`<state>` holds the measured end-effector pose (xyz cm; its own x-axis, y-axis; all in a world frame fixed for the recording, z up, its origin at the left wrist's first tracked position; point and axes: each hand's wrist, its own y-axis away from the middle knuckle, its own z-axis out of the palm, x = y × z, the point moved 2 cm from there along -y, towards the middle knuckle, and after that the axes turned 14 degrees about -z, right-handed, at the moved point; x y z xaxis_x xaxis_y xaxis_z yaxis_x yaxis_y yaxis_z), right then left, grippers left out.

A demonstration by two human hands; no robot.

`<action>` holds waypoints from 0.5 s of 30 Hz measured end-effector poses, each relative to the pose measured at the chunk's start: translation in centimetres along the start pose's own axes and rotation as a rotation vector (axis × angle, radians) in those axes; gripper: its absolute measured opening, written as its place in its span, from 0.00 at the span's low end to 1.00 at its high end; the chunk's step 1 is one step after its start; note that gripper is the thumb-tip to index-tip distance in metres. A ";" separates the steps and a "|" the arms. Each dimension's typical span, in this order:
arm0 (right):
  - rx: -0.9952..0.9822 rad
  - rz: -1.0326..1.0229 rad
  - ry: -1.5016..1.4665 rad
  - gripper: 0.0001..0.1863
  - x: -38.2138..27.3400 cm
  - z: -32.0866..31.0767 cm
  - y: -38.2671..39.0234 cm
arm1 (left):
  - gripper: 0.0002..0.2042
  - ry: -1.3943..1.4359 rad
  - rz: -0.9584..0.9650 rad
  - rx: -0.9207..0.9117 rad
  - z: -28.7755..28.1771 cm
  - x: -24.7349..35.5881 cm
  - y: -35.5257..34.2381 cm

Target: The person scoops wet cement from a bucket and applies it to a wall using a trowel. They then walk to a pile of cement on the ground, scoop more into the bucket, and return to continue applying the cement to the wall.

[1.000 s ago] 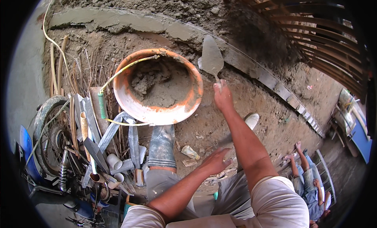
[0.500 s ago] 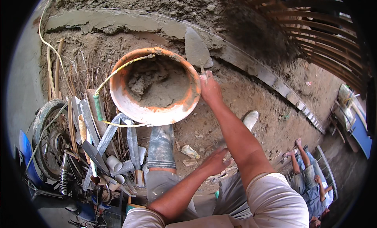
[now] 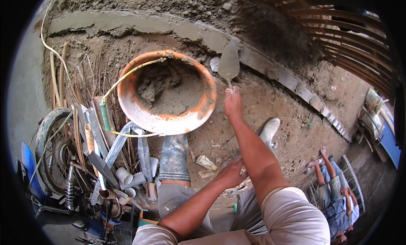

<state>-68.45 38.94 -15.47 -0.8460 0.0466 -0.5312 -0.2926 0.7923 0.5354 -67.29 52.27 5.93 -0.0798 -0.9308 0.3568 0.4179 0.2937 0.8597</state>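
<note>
My right hand is closed around the handle of a pointed trowel, right of the bucket. The blade reaches over the front edge of a low, mortar-coated ledge; whether it touches I cannot tell. An orange bucket, whitened at its near side, holds grey mortar. Its yellow handle with a green grip hangs to the left. My left hand is empty, low between my knees, with its thumb apart and its fingertips partly behind my right forearm.
A thin string runs along the ledge. To the left lie metal strips, pipe pieces and a motorcycle wheel. My white boot stands on the soil. Slatted wood rises at upper right; people sit at lower right.
My right hand and the trowel have moved right, away from the bucket rim, and the blade has turned more upright. A pale lump left of the blade now shows. My left hand has barely shifted.
</note>
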 end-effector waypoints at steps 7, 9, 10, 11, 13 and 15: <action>-0.006 0.090 -0.197 0.32 1.8 1.4 0.1 | 0.30 -0.006 0.014 -0.060 0.5 -0.3 0.1; -0.004 0.084 -0.206 0.31 2.3 1.2 -0.2 | 0.29 -0.001 0.012 -0.048 0.4 0.0 0.1; -0.020 0.111 -0.248 0.31 2.0 1.4 -0.1 | 0.29 0.007 0.004 -0.038 0.2 -0.2 0.2; -0.036 0.140 -0.289 0.31 1.1 1.4 -0.1 | 0.29 0.006 -0.005 -0.033 0.2 -0.3 0.2; -0.079 0.239 -0.411 0.30 -1.1 1.3 0.3 | 0.28 0.007 -0.024 -0.025 0.2 -0.4 0.4; -0.118 0.317 -0.476 0.30 -3.6 1.3 0.7 | 0.29 0.013 -0.045 -0.025 0.2 -0.5 0.6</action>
<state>-65.03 40.09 -14.09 -0.6149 0.5601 -0.5551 -0.1289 0.6231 0.7715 -67.22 52.92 6.35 -0.0874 -0.9457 0.3131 0.4368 0.2460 0.8652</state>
